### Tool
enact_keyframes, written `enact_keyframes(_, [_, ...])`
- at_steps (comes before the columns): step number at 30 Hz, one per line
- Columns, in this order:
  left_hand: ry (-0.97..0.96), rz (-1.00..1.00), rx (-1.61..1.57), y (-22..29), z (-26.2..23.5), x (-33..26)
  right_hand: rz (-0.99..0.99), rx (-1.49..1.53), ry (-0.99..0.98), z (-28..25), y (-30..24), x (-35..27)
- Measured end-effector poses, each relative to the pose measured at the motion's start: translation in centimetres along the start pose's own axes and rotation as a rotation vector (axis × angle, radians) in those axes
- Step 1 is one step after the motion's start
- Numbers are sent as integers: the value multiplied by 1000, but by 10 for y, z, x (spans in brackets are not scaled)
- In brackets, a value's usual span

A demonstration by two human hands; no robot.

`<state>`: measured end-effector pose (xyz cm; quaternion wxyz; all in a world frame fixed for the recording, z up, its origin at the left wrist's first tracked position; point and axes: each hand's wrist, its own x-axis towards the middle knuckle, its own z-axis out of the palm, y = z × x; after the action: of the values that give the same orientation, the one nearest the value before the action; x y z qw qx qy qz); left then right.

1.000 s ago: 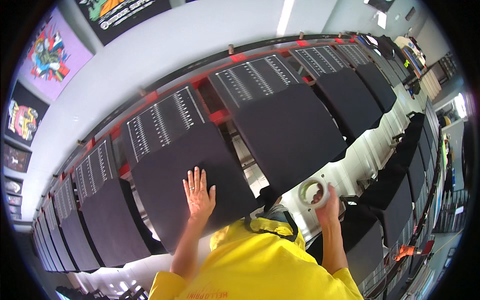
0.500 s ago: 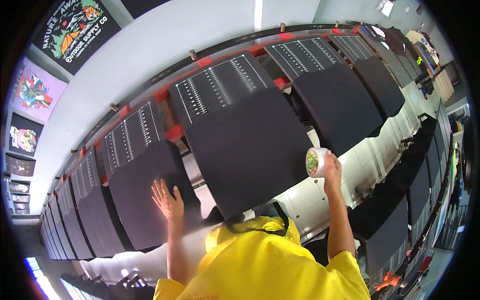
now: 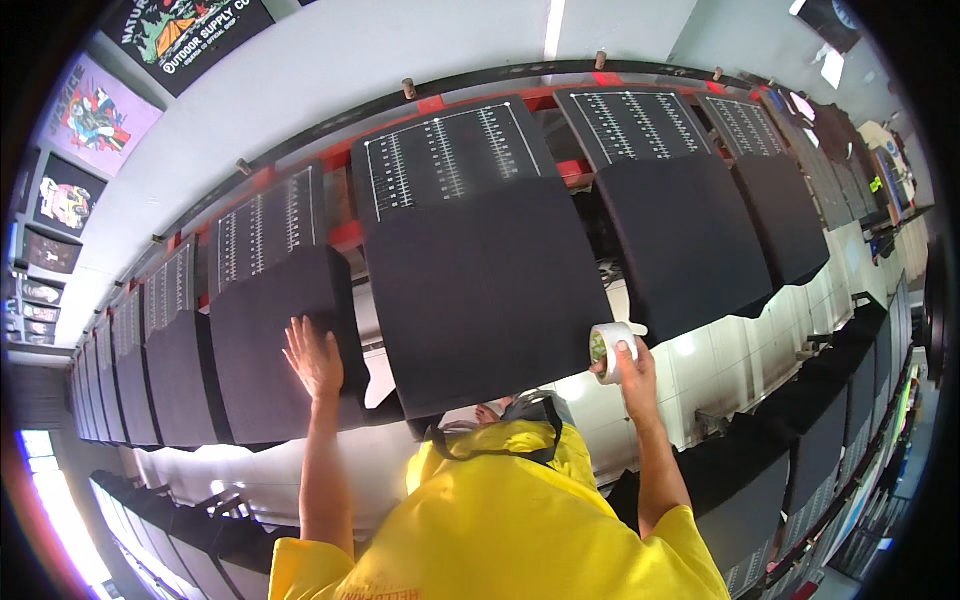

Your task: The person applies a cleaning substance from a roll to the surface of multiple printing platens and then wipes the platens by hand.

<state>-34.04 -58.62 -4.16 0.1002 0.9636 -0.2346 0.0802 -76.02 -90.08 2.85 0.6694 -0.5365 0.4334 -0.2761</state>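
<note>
Tape roll (image 3: 612, 350) at the near right corner of the middle board (image 3: 490, 290).
On my feed, the right hand (image 3: 638, 375) is wrapped around it, likely for secure hold; left of that board, the seemingly empty left hand (image 3: 316, 362) is spread wide; whether it touches the neighbouring board (image 3: 270, 315), I cannot tell.

Posters (image 3: 105, 120) (one lilac) line the pale wall (image 3: 350, 60), the tiled floor (image 3: 695, 365) shines white — a bright opening (image 3: 62, 510) glows at left.

brightly lit w/ glare on flr (image 3: 690, 352), edges warped & dk.
</note>
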Motion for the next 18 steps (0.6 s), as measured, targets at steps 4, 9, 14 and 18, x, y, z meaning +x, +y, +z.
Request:
enact_keyframes(4, [4,-22,-10,3,0,-1,-2,-65,-20,1,-9,-2])
enact_keyframes(9, [40,-5,-21,2,4,0,-50,-149,-46,-5,3,7])
enact_keyframes(14, [73,-11,-45,1,2,-2,-97,-4,-27,-14,-7,19])
enact_keyframes(18, [65,-20,-46,3,1,-1,-25,-216,13,-14,0,20])
